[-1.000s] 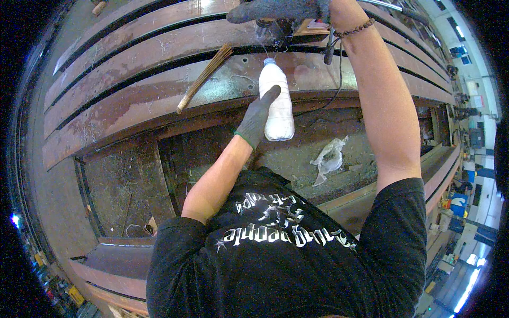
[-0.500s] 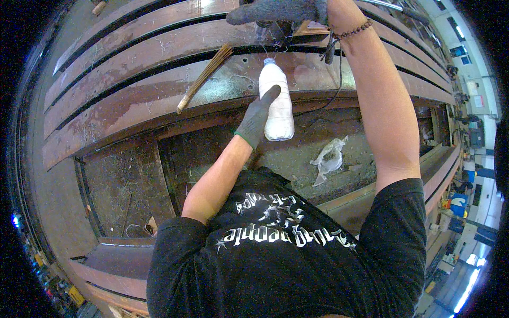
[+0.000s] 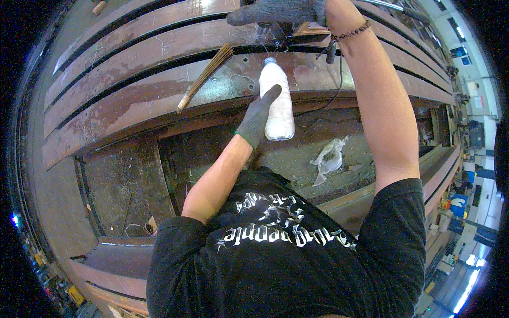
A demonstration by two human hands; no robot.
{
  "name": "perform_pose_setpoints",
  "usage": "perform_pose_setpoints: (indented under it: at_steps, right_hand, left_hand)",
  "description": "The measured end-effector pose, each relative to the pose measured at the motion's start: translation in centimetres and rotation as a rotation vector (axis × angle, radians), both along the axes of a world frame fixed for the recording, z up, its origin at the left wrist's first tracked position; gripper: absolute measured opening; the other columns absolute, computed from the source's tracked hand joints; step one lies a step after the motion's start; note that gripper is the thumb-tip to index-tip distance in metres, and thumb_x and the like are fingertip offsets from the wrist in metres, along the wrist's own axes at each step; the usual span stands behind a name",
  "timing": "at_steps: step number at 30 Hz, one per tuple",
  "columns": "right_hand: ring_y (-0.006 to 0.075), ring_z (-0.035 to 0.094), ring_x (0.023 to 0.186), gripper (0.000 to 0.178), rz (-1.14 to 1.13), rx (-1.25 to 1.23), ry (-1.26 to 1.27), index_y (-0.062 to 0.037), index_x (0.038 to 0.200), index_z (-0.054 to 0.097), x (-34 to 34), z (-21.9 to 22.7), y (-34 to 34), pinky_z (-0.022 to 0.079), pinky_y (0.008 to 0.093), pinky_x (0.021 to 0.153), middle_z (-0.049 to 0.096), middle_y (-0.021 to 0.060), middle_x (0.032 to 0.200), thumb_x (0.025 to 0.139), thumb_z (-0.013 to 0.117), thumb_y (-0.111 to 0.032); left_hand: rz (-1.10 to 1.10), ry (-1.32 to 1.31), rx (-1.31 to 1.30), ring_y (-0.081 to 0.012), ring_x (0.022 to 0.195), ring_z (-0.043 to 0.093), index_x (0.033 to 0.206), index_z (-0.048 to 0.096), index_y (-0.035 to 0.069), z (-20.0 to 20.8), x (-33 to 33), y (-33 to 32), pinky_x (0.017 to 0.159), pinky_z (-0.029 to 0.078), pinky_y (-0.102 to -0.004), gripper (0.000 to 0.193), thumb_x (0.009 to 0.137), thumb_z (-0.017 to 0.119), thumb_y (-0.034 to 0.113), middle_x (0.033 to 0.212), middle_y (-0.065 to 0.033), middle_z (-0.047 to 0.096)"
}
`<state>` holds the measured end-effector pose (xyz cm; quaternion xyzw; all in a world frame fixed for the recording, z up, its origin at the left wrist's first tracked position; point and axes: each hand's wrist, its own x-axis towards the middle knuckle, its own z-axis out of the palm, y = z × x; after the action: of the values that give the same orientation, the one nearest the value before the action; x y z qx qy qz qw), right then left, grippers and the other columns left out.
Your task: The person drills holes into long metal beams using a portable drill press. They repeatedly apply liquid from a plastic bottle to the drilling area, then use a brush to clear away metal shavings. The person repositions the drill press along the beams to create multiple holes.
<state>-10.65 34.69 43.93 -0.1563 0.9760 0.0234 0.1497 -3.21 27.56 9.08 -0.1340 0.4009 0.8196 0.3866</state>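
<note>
In the head view, if the left hand (image 3: 256,115) slackens, the white-filled plastic bottle (image 3: 279,116) may slip; squeezing too hard may splash the dark tool (image 3: 273,33). The bottle lies within the left hand's curled fingers, nearer the body than the outstretched right hand (image 3: 281,11), whose grip I cannot tell.

White ornate lettering (image 3: 286,237), upside down, on black T-shirt (image 3: 289,278)
</note>
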Motion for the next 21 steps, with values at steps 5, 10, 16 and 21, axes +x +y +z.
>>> perform_pose_setpoints:
  at_steps: [5, 10, 16, 21]
  right_hand:
    - [0.0322, 0.065, 0.122, 0.074, 0.009, 0.013, 0.025, -0.0016, 0.127, 0.071, 0.2, -0.1, 0.0, 0.049, 0.0485, 0.107, 0.069, 0.0176, 0.132, 0.096, 0.050, -0.066]
    - [0.0318, 0.067, 0.120, 0.073, -0.012, 0.045, 0.020, -0.0019, 0.125, 0.072, 0.2, 0.0, -0.3, 0.049, 0.0490, 0.106, 0.070, 0.0175, 0.129, 0.097, 0.050, -0.066]
    - [0.0316, 0.067, 0.118, 0.070, -0.023, 0.051, -0.010, -0.0027, 0.126, 0.072, 0.5, 0.4, -0.5, 0.050, 0.0495, 0.105, 0.071, 0.0166, 0.127, 0.097, 0.051, -0.064]
    - [0.0307, 0.067, 0.119, 0.070, -0.046, 0.038, -0.012, -0.0043, 0.127, 0.071, 0.8, 0.4, -0.7, 0.050, 0.0510, 0.104, 0.071, 0.0152, 0.128, 0.097, 0.051, -0.065]
  left_hand:
    - [-0.005, 0.022, 0.031, -0.0234, 0.093, 0.073, 0.127, 0.063, 0.002, 0.7, 0.2, -0.2, 0.083, 0.061, -0.0379, 0.054, 0.093, 0.078, 0.042, 0.110, -0.0104, 0.073]
    - [-0.010, 0.077, -0.028, -0.0232, 0.092, 0.073, 0.133, 0.057, -0.007, 1.1, 0.3, -0.2, 0.080, 0.060, -0.0366, 0.074, 0.089, 0.078, 0.050, 0.111, -0.0136, 0.072]
    - [-0.016, 0.086, 0.020, -0.0224, 0.093, 0.073, 0.133, 0.057, -0.007, 0.4, 0.2, -0.2, 0.083, 0.060, -0.0358, 0.075, 0.090, 0.077, 0.050, 0.112, -0.0135, 0.072]
    - [-0.011, 0.082, 0.009, -0.0223, 0.091, 0.073, 0.132, 0.058, -0.008, 0.6, 0.3, -0.1, 0.080, 0.060, -0.0358, 0.075, 0.090, 0.077, 0.051, 0.111, -0.0133, 0.072]
